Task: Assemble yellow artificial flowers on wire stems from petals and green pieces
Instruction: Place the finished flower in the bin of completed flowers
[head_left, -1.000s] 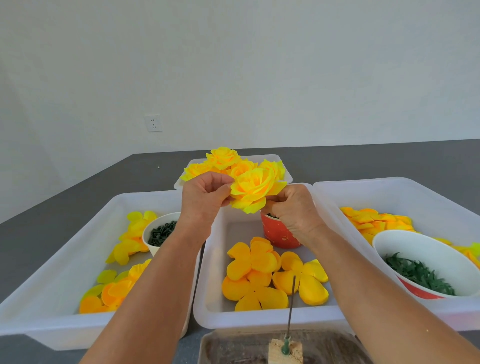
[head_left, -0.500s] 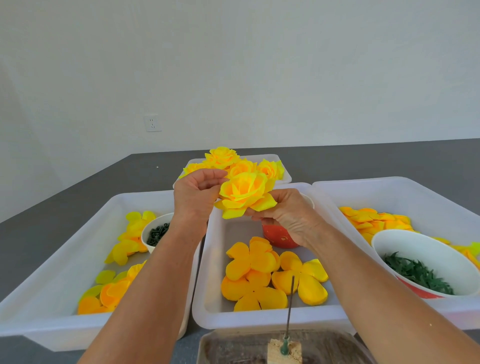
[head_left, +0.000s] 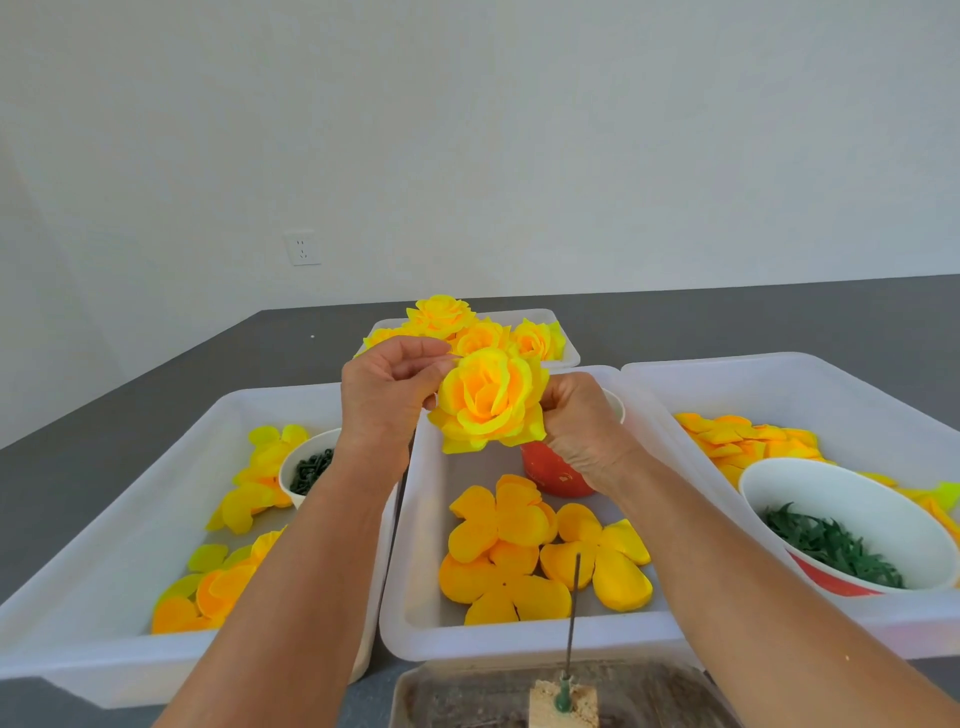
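Holding: we've got the yellow flower (head_left: 491, 400) up in the air over the middle tray (head_left: 519, 636), bloom facing us
Left hand (head_left: 382, 397): fingertips pinching the outer petals on the flower's left edge
Right hand (head_left: 579, 421): fingers curled behind the flower's right side, gripping it from the back
Behind it: finished flowers (head_left: 483, 330) piled in the far tray
Below: loose petals (head_left: 524, 556) in the middle tray, red cup (head_left: 556, 475) just under our right hand
Near edge: wire stem (head_left: 573, 613) standing upright in a small block (head_left: 563, 706)
Right tray: bowl (head_left: 852, 509) of green pieces (head_left: 826, 545)

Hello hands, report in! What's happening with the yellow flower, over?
Left hand pinching petals, right hand gripping underneath. Yellow flower held up above middle tray, bloom facing camera. Nothing in the way.
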